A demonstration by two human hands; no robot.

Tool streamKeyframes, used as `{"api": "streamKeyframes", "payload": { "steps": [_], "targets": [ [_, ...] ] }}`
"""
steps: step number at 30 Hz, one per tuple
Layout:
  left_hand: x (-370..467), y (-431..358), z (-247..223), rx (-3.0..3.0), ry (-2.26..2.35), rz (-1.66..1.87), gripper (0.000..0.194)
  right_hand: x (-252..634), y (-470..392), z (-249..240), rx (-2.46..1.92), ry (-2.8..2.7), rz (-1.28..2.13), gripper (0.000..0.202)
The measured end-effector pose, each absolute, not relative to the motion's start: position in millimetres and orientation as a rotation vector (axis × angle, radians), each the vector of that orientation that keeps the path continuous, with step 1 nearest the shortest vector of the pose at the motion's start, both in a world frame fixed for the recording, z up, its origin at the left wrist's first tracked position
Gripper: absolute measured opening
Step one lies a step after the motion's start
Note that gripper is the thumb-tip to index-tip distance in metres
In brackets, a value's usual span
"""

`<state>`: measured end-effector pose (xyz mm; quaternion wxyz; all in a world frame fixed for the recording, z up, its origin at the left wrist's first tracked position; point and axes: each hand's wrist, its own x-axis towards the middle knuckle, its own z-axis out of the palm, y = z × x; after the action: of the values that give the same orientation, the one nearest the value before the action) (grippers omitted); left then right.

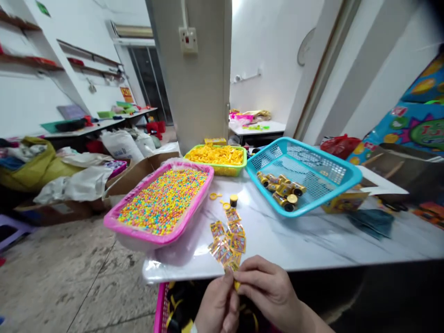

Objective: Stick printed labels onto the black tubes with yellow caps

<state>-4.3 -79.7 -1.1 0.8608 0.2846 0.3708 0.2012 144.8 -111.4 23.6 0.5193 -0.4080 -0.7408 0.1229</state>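
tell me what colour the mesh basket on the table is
The mesh basket is light blue, shown best in the head view.

The right hand (pixel 267 284) and forearm (pixel 308 318) are bare, and a whitish edge (pixel 194 328) shows below the bare left hand (pixel 219 303).

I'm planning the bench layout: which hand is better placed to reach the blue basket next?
Probably the right hand: the blue basket sits on that side, farther from the left hand. Both hands meet around a small yellow piece, though.
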Motion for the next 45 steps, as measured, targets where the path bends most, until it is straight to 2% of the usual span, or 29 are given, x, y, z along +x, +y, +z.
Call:
{"api": "streamKeyframes", "payload": {
  "steps": [8, 10, 13, 15, 18, 20, 23, 26, 29, 37, 41, 45],
  "targets": [
    [12.9, -65.3, 21.7, 0.625, 0.719, 0.419, 0.074, 160.9, -110.2, 33.3, -1.013, -1.78, 0.122, 0.025],
    [12.2, -62.7, 27.5, 0.649, 0.697, 0.486, 0.07, 184.4, -101.7, 43.1, -1.088, -1.784, -0.152, 0.026],
    [0.1, -51.2, 31.3, 0.885, 0.8, 0.689, 0.081, 232.2, -78.9, 68.3, -1.287, -1.714, -0.777, 0.019],
    [-13.9, -37.3, 25.9, 1.218, 0.991, 0.876, 0.064, 254.7, -62.3, 78.1, -1.452, -1.605, -0.963, 0.024],
    [-34.0, -16.7, 9.1, 1.794, 1.315, 1.069, 0.032, 256.1, -53.2, 68.8, -1.497, -1.638, -0.918, 0.023],
    [-40.1, -9.0, 0.2, 2.045, 1.429, 1.029, 0.026, 243.9, -57.9, 53.9, -1.478, -1.759, -0.841, 0.017],
    [-37.4, -6.9, -3.6, 2.224, 1.434, 0.88, 0.026, 232.8, -57.0, 39.6, -1.609, -1.849, -0.814, 0.013],
    [-32.8, -9.0, -3.2, 2.287, 1.443, 0.831, 0.022, 238.8, -34.4, 45.2, -1.97, -1.919, -0.844, 0.026],
    [-34.2, -8.6, -6.4, 2.253, 1.435, 0.884, 0.012, 248.3, -4.2, 52.1, -2.161, -2.229, -0.734, 0.029],
    [-40.1, -3.9, -13.7, 2.169, 1.37, 0.984, 0.026, 266.2, 46.2, 37.7, -2.08, -2.556, -0.677, 0.029],
    [-40.0, -5.6, -12.8, 2.155, 1.387, 0.959, 0.014, 265.8, 48.1, 48.9, -1.908, -2.694, -0.648, 0.023],
    [-39.2, -8.2, -11.9, 2.148, 1.437, 0.926, 0.011, 278.4, 41.4, 80.5, -1.715, -2.731, -0.743, 0.025]
  ]
}}
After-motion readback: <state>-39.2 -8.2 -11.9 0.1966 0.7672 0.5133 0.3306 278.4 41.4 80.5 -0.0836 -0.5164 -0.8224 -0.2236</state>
